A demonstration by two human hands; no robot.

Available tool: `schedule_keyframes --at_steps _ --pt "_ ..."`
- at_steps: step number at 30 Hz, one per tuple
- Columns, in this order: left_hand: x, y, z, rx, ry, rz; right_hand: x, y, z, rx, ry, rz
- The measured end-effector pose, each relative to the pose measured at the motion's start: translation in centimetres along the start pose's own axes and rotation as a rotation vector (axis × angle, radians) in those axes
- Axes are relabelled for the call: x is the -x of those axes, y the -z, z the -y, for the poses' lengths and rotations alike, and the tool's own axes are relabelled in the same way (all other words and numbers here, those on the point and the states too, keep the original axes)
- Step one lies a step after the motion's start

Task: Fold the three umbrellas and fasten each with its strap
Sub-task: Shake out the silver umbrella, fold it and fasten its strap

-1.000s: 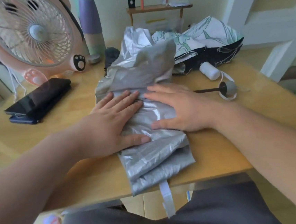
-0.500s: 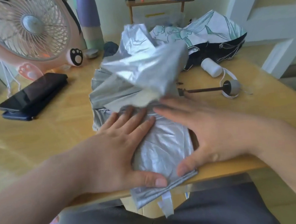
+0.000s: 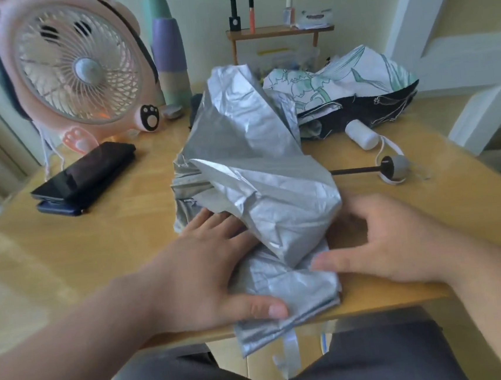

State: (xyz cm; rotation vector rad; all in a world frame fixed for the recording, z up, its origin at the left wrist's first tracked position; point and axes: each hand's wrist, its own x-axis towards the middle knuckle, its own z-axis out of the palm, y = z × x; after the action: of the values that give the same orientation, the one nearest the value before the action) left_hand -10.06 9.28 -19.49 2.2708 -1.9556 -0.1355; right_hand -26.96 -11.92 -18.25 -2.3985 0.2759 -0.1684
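Observation:
A silver umbrella (image 3: 257,174) lies crumpled in the middle of the wooden table (image 3: 96,250). Its black shaft (image 3: 354,170) and grey handle (image 3: 398,165) stick out to the right. My left hand (image 3: 202,274) presses flat on the near part of the canopy, thumb by the table edge. My right hand (image 3: 386,244) is blurred at the bundle's right side, its thumb touching the fabric under a big fold that drapes toward me. The strap (image 3: 290,357) hangs off the table edge. A floral umbrella (image 3: 355,87) with a white handle (image 3: 362,137) lies open-folded at the back right.
A pink desk fan (image 3: 78,68) stands at the back left, with a dark phone on a case (image 3: 88,171) in front of it. Stacked cups (image 3: 168,50) and a small shelf (image 3: 280,30) with bottles sit at the back. A white door (image 3: 459,47) is on the right.
The far flap of silver canopy has lifted and come over toward me, now draping across the bundle. Both hands slid nearer to the table edge; the right hand moved to the bundle's right side.

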Motion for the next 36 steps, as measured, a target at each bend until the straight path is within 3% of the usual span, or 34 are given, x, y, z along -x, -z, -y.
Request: schedule_keyframes --at_steps 2,5,7,10,13,18,20,22,24,27,30,36 --pt "0.7 0.3 -0.1 0.189 0.031 -0.213 0.9 -0.3 -0.8 -0.135 -0.017 -0.201" --pt "1.3 1.4 -1.5 0.369 0.245 -0.624 1.4 -1.1 -0.7 -0.344 -0.005 -0.429" --pt "1.0 1.9 -2.8 0.577 0.395 -0.634 1.1 -1.5 0.3 -0.459 0.056 -0.5" --pt "0.2 2.1 -4.7 1.071 0.449 -0.544 0.6 -1.6 1.9 -0.6 0.084 -0.495" --pt "-0.5 1.8 -5.6 1.378 0.466 -0.664 0.5 -1.8 2.7 -0.64 0.052 -0.489" --pt "-0.2 0.9 -4.9 1.345 0.625 -0.848 0.9 -2.4 2.6 -0.735 0.023 -0.457" --pt "0.2 1.1 -5.1 1.47 0.606 -0.763 1.0 -2.6 2.7 -0.799 0.015 -0.428" --pt "0.5 1.6 -5.8 1.537 0.471 -0.584 1.0 -2.8 2.7 -0.851 0.007 -0.401" --pt "0.9 1.4 -6.2 1.376 0.335 -0.454 1.1 -3.0 2.8 -0.851 0.0 -0.364" --pt "1.0 0.9 -6.2 1.163 0.364 -0.416 1.0 -3.3 2.9 -0.832 -0.018 -0.332" --pt "0.8 0.8 -6.2 1.198 0.424 -0.333 0.8 -3.4 3.1 -0.821 -0.041 -0.279" --pt "0.0 -0.6 -5.6 1.072 0.33 -0.429 0.0 -3.6 2.7 -0.762 -0.063 -0.333"
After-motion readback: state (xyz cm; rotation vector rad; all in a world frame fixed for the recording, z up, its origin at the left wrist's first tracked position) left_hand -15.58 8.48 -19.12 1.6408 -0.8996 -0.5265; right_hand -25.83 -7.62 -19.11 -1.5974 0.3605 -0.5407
